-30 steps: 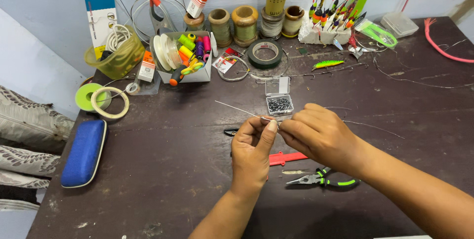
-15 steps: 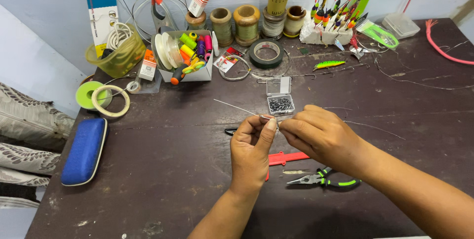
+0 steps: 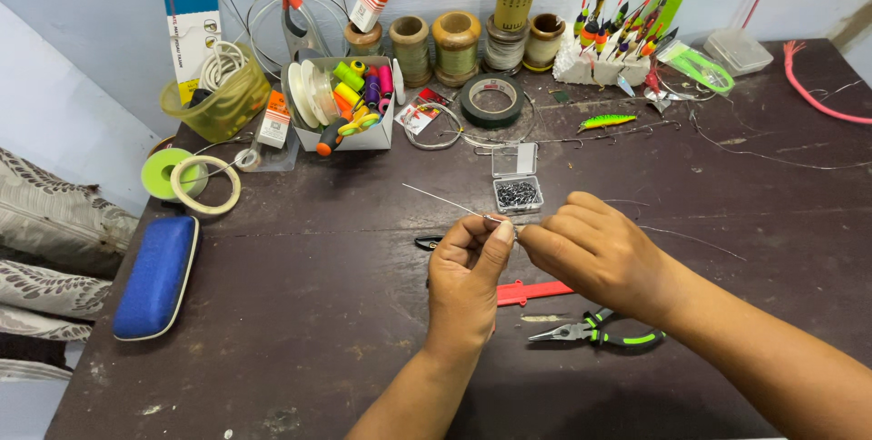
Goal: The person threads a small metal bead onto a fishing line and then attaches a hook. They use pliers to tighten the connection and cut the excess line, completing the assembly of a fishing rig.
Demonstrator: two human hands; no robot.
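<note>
In the head view, the left hand (image 3: 465, 267) and the right hand (image 3: 595, 249) meet above the middle of the dark table (image 3: 300, 313). Both are closed in a pinch on a thin wire (image 3: 442, 200), which runs from the fingertips up and to the left. Just behind the hands lies a small clear box (image 3: 517, 191) with tiny dark pieces, its lid open. Under the hands lies a red flat tool (image 3: 531, 292), and near it, toward the front edge, green-handled pliers (image 3: 595, 331). A blue case (image 3: 156, 276) lies at the left edge. Thread spools (image 3: 436, 40) and fishing floats (image 3: 609, 27) stand along the back edge, well apart from the hands.
</note>
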